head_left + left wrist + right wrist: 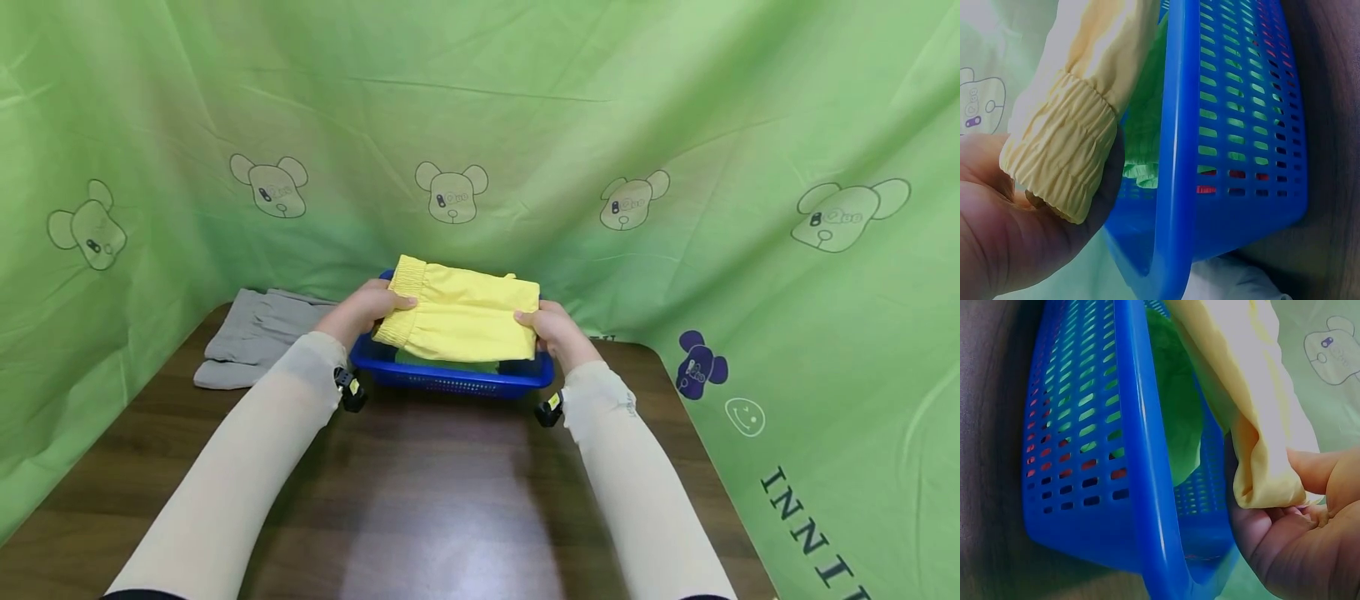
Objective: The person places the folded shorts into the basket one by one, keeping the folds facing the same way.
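Note:
Folded yellow shorts (468,312) with a gathered elastic waistband are held level over a blue plastic basket (450,383). My left hand (366,307) grips the waistband end, thumb on top and fingers underneath. At the other end, my right hand (551,327) pinches the folded leg edge between thumb and fingers. Inside the basket lies a green cloth (1175,394), partly hidden beneath the shorts. Something red (1207,189) shows through the basket's slots below the green cloth.
Grey folded clothing (251,337) lies on the table left of the basket, partly behind my left arm. The brown wooden table (442,483) reaches toward me. A green curtain (525,125) with bear drawings hangs behind and along both sides.

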Demonstrator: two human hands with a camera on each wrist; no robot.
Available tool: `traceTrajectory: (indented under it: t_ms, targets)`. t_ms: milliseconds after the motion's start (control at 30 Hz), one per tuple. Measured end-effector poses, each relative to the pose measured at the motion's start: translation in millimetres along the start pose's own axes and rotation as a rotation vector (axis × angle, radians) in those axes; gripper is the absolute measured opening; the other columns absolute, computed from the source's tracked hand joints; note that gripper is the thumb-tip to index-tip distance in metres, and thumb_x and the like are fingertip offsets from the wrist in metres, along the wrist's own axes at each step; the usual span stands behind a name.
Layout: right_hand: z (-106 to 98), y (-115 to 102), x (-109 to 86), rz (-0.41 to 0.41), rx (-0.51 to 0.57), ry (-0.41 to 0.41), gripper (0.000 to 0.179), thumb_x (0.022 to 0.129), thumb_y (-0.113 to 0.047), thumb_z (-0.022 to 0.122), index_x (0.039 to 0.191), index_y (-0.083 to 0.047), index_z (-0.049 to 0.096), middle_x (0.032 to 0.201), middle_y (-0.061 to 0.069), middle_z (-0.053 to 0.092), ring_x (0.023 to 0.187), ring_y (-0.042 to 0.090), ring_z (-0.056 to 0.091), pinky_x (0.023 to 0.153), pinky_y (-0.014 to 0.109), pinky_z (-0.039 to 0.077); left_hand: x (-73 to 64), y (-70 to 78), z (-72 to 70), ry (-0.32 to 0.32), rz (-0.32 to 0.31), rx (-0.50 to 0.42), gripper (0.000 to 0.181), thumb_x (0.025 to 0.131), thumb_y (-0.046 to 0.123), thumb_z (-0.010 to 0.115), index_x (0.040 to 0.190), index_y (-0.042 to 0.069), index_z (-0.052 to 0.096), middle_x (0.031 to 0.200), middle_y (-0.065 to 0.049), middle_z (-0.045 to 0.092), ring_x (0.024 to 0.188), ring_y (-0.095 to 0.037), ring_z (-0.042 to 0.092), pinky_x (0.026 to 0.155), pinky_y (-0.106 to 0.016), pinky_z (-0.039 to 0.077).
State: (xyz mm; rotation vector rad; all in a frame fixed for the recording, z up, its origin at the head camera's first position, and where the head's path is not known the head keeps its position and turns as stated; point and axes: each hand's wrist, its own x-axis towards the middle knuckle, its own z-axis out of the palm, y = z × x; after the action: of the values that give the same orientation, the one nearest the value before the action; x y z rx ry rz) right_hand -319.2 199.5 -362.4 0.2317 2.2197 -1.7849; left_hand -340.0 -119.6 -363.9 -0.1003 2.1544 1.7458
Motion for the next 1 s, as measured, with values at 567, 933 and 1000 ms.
traceTrajectory:
  t_ms: [567, 933, 1000]
  targets:
    - [12.0, 11.9, 18.8, 0.063, -0.041, 0.021, 0.035, 0.106, -0.013, 0.055, 0.138, -0.001, 0.049, 0.095, 0.007, 0.062, 0.065, 0.015, 0.066, 0.059, 0.029, 0.057, 12.4, -14.8, -4.1, 0.074, -0.048, 0.161, 0.039, 0.104, 0.025, 0.061, 0.132, 0.000, 0.050, 0.084, -0.003, 0.060, 0.063, -0.014, 0.060, 0.063, -0.029, 0.052]
    - [17.1, 13.1, 18.7, 0.055, -0.120, 0.052, 0.037, 0.106, -0.011, 0.053, 0.140, 0.003, 0.047, 0.098, 0.008, 0.059, 0.064, 0.014, 0.062, 0.058, 0.027, 0.053, 21.3, -16.5, 6.2, 0.147, -0.107, 0.248, 0.079, 0.103, 0.024, 0.060, 0.161, -0.002, 0.013, 0.160, -0.023, 0.030, 0.127, -0.034, 0.049, 0.110, -0.047, 0.044]
    - [18.7, 13.4, 18.6, 0.051, -0.121, 0.064, 0.041, 0.106, -0.011, 0.053, 0.143, 0.003, 0.045, 0.103, 0.010, 0.059, 0.064, 0.014, 0.061, 0.058, 0.027, 0.053, 21.9, -17.4, 7.7, 0.155, -0.113, 0.249, 0.080, 0.104, 0.024, 0.059, 0.162, -0.002, 0.010, 0.163, -0.023, 0.025, 0.132, -0.036, 0.046, 0.112, -0.047, 0.043]
